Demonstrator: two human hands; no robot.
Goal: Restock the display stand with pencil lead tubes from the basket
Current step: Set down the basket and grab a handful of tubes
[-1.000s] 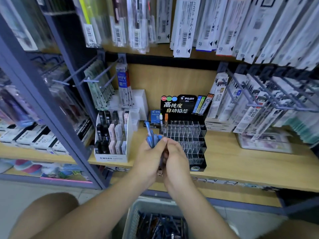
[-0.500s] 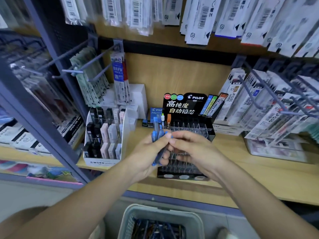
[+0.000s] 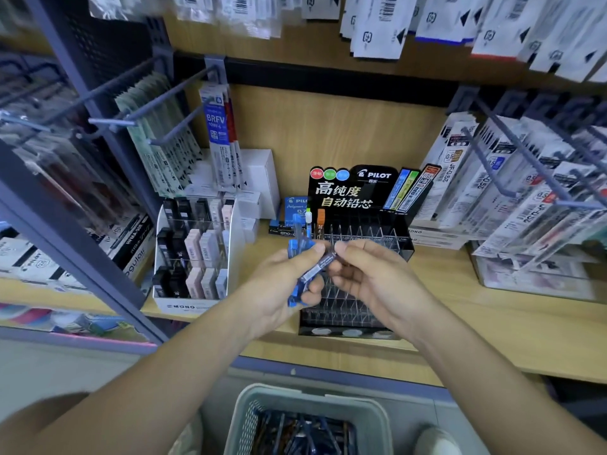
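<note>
Centrally, L hand grips a bunch of blue lead tubes w/ R hand pinching one tube by its top end, in front of the Pilot display stand and above the basket; likely light, rigid, slick plastic, so pinch the sides.

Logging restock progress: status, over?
Left hand grips blue tube bundle. Right hand pinches one tube over the stand. Slots mostly empty, nothing blocking them.
</note>
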